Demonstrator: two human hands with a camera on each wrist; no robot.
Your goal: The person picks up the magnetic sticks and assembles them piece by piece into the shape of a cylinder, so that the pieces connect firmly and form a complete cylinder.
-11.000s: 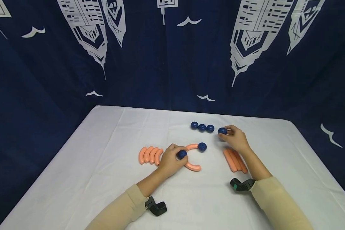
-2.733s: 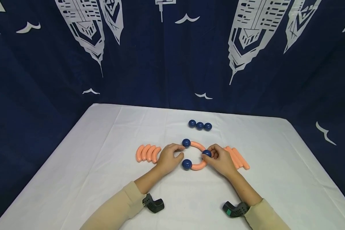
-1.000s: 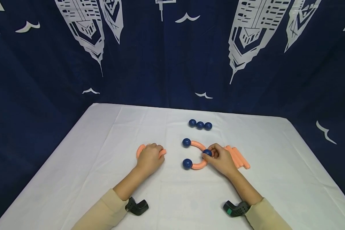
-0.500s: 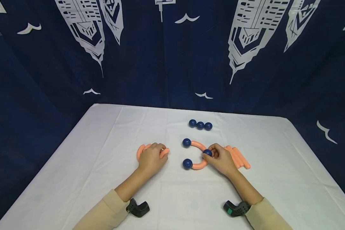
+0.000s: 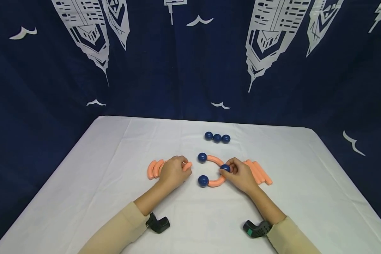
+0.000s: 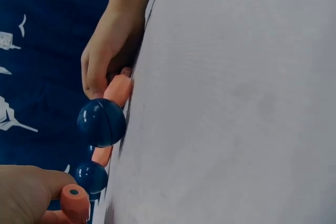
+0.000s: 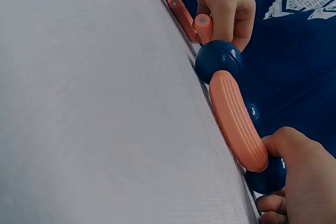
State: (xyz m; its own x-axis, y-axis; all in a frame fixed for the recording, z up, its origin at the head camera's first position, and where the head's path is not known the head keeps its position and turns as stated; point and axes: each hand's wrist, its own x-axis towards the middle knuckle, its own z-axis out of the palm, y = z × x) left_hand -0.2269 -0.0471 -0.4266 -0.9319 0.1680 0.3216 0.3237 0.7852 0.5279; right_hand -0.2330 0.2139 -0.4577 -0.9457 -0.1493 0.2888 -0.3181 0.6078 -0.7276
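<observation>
Left hand has lifted one curved orange piece off its stack, grip clenched around it, carrying it toward the half ring on the table. Right hand still pinches the ring's blue ball; the gap gets filled next, I'd say.

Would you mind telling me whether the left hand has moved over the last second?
Yes: the left hand has carried a curved piece rightward, away from the stack.
</observation>
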